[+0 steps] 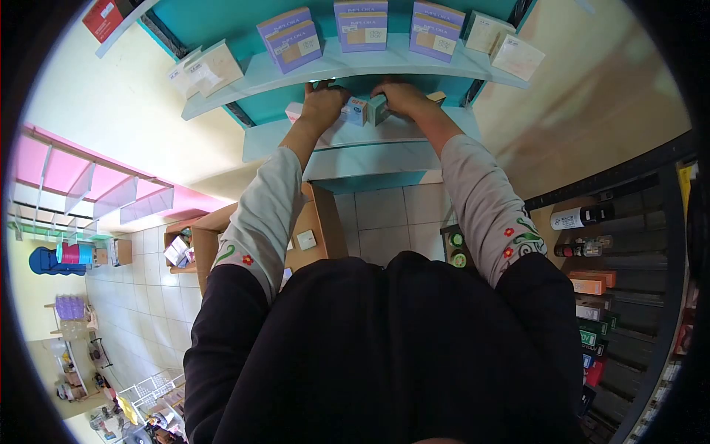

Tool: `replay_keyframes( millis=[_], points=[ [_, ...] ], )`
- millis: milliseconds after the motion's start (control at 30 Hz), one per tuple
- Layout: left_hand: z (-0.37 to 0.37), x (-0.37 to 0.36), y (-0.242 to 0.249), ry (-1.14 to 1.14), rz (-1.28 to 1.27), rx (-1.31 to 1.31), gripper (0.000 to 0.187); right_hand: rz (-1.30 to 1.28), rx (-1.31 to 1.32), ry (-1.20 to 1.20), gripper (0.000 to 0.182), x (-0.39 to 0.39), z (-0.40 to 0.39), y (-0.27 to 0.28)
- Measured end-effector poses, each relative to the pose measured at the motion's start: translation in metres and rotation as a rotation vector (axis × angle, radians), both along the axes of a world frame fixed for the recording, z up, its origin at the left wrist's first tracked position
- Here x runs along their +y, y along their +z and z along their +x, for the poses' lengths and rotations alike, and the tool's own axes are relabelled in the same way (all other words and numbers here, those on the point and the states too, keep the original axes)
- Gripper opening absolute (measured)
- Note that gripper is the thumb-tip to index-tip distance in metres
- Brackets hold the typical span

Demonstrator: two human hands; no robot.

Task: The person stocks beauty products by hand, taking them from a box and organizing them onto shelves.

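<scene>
Both my arms reach into the lower shelf (pixel 429 132) of a teal display. My left hand (pixel 323 103) is between a pale pink-white box (pixel 293 111) and a light blue box (pixel 356 111). Its fingers point toward the back, apart from the thumb, which lies close to the blue box. My right hand (pixel 401 97) bends its fingers over the top of a small green box (pixel 378 110), which stands just right of the blue one. A yellowish box (pixel 436 97) shows partly behind my right wrist. Some fingertips are hidden.
The upper shelf (pixel 362 65) overhangs my hands and holds purple boxes (pixel 362 31) and white boxes (pixel 518 55). Below, an open cardboard carton (pixel 325 222) stands on the tiled floor. A dark rack (pixel 629 296) with boxed goods stands at right.
</scene>
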State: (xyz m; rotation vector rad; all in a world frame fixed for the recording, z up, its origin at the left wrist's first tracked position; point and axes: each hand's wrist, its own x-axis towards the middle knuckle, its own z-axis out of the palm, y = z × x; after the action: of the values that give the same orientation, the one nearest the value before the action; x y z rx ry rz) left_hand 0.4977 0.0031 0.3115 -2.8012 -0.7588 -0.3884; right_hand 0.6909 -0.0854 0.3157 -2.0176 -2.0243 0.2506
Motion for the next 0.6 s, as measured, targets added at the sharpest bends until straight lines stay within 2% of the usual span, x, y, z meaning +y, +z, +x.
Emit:
replay_keyframes(
  millis=[600],
  points=[
    [0.001, 0.012, -0.003, -0.008, 0.030, 0.060, 0.030, 0.009, 0.013, -0.008, 0.043, 0.001, 0.004, 0.000]
  ],
)
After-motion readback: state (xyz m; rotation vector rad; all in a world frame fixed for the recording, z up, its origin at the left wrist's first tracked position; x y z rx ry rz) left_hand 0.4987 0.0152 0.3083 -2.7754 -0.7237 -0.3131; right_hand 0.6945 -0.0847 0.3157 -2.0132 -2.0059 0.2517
